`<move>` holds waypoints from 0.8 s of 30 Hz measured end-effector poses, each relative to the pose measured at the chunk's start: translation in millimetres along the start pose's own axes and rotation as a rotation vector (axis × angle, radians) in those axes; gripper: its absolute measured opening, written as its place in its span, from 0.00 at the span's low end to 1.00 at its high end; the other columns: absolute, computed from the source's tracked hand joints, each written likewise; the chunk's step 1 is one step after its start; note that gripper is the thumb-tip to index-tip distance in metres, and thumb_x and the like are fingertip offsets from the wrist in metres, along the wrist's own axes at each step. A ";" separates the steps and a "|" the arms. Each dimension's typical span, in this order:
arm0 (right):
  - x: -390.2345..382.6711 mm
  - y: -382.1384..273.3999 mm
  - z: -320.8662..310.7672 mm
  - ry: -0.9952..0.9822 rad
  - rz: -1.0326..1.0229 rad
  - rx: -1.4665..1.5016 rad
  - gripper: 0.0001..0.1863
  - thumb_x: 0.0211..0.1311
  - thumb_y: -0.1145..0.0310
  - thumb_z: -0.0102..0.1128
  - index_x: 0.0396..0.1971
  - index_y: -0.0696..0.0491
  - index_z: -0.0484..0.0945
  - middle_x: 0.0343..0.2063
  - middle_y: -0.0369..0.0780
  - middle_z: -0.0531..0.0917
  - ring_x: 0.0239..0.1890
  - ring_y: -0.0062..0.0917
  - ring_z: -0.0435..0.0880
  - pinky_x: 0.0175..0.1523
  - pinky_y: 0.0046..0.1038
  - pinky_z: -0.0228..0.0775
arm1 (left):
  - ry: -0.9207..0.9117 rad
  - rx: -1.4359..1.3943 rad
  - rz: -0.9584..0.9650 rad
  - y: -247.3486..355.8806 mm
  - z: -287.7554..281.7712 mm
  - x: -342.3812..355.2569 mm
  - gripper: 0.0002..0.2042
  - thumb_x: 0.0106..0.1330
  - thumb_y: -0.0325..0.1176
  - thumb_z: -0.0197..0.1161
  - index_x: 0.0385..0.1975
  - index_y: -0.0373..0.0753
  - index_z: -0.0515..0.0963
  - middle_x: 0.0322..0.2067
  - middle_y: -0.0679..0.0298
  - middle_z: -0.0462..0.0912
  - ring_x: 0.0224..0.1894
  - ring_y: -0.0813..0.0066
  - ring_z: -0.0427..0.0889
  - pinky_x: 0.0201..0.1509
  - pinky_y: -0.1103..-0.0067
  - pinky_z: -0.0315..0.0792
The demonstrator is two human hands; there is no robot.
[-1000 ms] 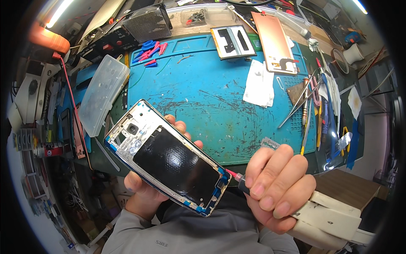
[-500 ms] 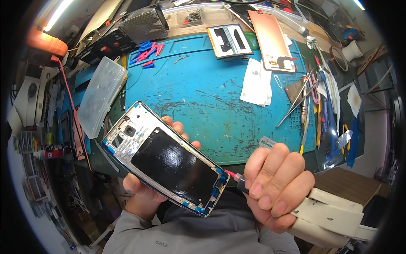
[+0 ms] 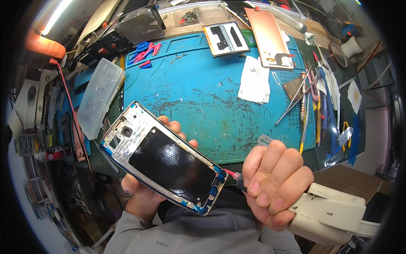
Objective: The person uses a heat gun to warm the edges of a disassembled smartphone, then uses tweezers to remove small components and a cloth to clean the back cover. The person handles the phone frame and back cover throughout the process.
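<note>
My left hand holds an open phone frame tilted, with its fingers behind the upper edge and thumb at the lower edge. The frame shows a silver plate with a camera module, a black panel and blue bits along its rim. My right hand is closed around a dark-barrelled syringe in a cream dispenser handle. The pink nozzle points at the frame's lower right edge; whether it touches cannot be told. A thin razor blade lies on the mat just beyond my right hand.
Behind lie a blue mat, white wipes, a copper-coloured panel, a small screen part and pink-and-blue pieces. A clear case is at left, tweezers and tools at right, an orange lamp-like object at far left.
The whole view has shifted slightly, the bench items sitting a little further left. The frame and both hands have drifted slightly left with the same grips; the nozzle stays at the same edge.
</note>
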State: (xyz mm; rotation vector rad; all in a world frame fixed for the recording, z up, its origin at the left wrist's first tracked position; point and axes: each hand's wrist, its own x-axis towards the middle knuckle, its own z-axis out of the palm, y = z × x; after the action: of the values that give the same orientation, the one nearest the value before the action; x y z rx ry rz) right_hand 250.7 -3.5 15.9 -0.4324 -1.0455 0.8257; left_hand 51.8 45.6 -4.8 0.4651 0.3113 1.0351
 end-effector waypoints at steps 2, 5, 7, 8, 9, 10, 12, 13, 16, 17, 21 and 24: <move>-0.1 -0.4 0.2 0.003 0.004 -0.003 0.14 0.67 0.54 0.64 0.31 0.45 0.72 0.30 0.31 0.75 0.33 0.17 0.73 0.33 0.18 0.67 | -0.065 -0.056 0.001 -0.3 -4.6 1.1 0.62 0.33 0.53 0.87 0.68 0.38 0.54 0.60 0.57 0.66 0.64 0.62 0.70 0.76 0.58 0.58; -0.9 -0.7 0.3 0.011 0.012 -0.008 0.14 0.67 0.54 0.64 0.31 0.45 0.72 0.30 0.31 0.75 0.33 0.17 0.73 0.32 0.18 0.67 | -0.053 -0.036 0.007 -1.6 -2.6 2.6 0.60 0.36 0.52 0.86 0.68 0.37 0.54 0.59 0.58 0.65 0.62 0.62 0.69 0.75 0.59 0.60; -1.4 -0.9 -0.1 0.015 0.019 -0.008 0.14 0.67 0.54 0.64 0.30 0.45 0.72 0.30 0.31 0.75 0.33 0.17 0.73 0.32 0.18 0.67 | 0.046 0.045 0.008 -1.0 6.1 0.3 0.56 0.41 0.52 0.84 0.68 0.35 0.55 0.56 0.58 0.62 0.59 0.63 0.68 0.73 0.62 0.62; -1.5 -1.4 0.0 0.016 0.023 -0.007 0.14 0.67 0.54 0.64 0.30 0.45 0.72 0.30 0.31 0.75 0.33 0.17 0.73 0.32 0.18 0.67 | 0.052 0.047 0.008 -0.8 7.0 0.0 0.57 0.41 0.52 0.84 0.68 0.35 0.55 0.56 0.58 0.62 0.60 0.63 0.68 0.73 0.62 0.62; -1.4 -1.7 -0.2 0.016 0.025 -0.007 0.14 0.67 0.54 0.64 0.30 0.45 0.72 0.30 0.31 0.75 0.33 0.17 0.73 0.32 0.18 0.67 | 0.058 0.049 0.007 -0.7 7.7 -0.3 0.57 0.41 0.52 0.84 0.68 0.35 0.55 0.56 0.58 0.62 0.60 0.63 0.68 0.74 0.62 0.62; -1.9 -2.6 -0.4 0.026 0.032 0.003 0.13 0.66 0.56 0.66 0.30 0.46 0.72 0.30 0.32 0.75 0.32 0.18 0.73 0.32 0.20 0.67 | 0.064 0.052 0.006 -0.6 8.1 -0.6 0.57 0.41 0.52 0.84 0.68 0.35 0.55 0.56 0.57 0.62 0.60 0.63 0.68 0.74 0.62 0.62; -4.2 -4.5 -0.8 0.056 0.048 0.035 0.11 0.62 0.63 0.70 0.31 0.49 0.74 0.29 0.33 0.76 0.31 0.22 0.73 0.34 0.25 0.70 | 0.071 0.066 0.006 -0.2 8.4 -1.2 0.57 0.41 0.52 0.84 0.68 0.35 0.55 0.57 0.57 0.62 0.60 0.63 0.68 0.74 0.62 0.62; -4.4 -4.3 -1.1 0.056 0.049 0.031 0.11 0.62 0.63 0.70 0.30 0.49 0.74 0.29 0.33 0.76 0.31 0.22 0.73 0.34 0.25 0.69 | 0.075 0.073 0.005 -0.1 8.4 -1.4 0.57 0.41 0.52 0.84 0.68 0.35 0.55 0.57 0.57 0.62 0.60 0.63 0.68 0.74 0.62 0.62; -2.8 -2.0 -2.1 0.027 0.043 -0.018 0.14 0.65 0.56 0.67 0.30 0.46 0.72 0.29 0.31 0.75 0.31 0.18 0.72 0.32 0.19 0.66 | 0.073 0.079 0.009 -0.3 8.4 -1.4 0.57 0.40 0.52 0.84 0.68 0.35 0.54 0.57 0.57 0.62 0.60 0.62 0.67 0.74 0.62 0.62; -2.5 -1.7 -2.2 0.020 0.044 -0.034 0.15 0.66 0.54 0.66 0.30 0.45 0.71 0.29 0.31 0.75 0.32 0.17 0.72 0.31 0.18 0.65 | 0.072 0.080 0.010 -0.5 8.1 -1.6 0.58 0.40 0.52 0.84 0.68 0.35 0.54 0.57 0.57 0.62 0.60 0.62 0.67 0.74 0.62 0.62; -2.2 -4.0 -2.0 0.030 0.067 -0.050 0.15 0.65 0.54 0.66 0.29 0.45 0.71 0.29 0.31 0.74 0.32 0.17 0.72 0.31 0.18 0.65 | 0.068 0.084 0.012 -1.4 7.7 -1.2 0.58 0.40 0.53 0.84 0.68 0.35 0.54 0.57 0.57 0.62 0.60 0.63 0.67 0.73 0.62 0.62; -2.4 -5.4 -1.7 0.039 0.077 -0.056 0.15 0.65 0.54 0.66 0.29 0.45 0.71 0.28 0.31 0.74 0.31 0.17 0.72 0.32 0.18 0.65 | 0.069 0.098 0.018 -1.7 8.2 -1.5 0.58 0.39 0.53 0.85 0.68 0.36 0.54 0.57 0.57 0.62 0.60 0.63 0.67 0.73 0.62 0.62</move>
State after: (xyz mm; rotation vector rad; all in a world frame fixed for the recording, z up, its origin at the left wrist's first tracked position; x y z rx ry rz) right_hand 253.7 -8.7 17.3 -0.5372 -1.0233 0.8544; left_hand 56.1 41.7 1.4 0.5220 0.4218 1.0581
